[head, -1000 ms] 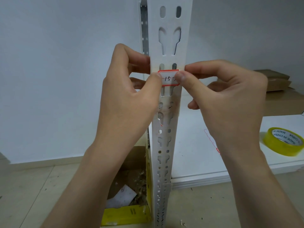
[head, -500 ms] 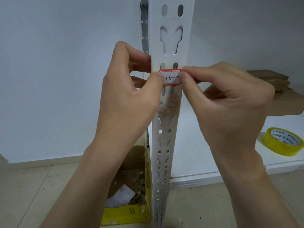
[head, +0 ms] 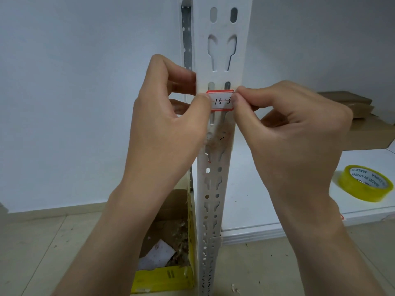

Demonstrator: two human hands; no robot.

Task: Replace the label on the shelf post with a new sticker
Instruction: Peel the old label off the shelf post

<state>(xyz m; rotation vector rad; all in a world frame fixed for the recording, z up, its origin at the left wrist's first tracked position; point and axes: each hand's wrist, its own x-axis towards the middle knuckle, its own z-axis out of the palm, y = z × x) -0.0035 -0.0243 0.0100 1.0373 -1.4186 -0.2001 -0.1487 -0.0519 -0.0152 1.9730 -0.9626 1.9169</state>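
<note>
A red-bordered white paper sticker (head: 220, 101) lies across the white perforated metal shelf post (head: 215, 146). The left hand (head: 168, 129) thumb pins its 9 o'clock edge, covering some handwriting; the right hand (head: 295, 133) pinches its 3 o'clock edge.

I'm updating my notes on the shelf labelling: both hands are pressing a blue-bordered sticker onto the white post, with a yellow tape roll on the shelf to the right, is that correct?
Not quite: the sticker has a red border, not blue, as the head view shows. The rest holds: the left hand and right hand press it onto the white post, and the yellow tape roll lies on the shelf to the right.
</note>
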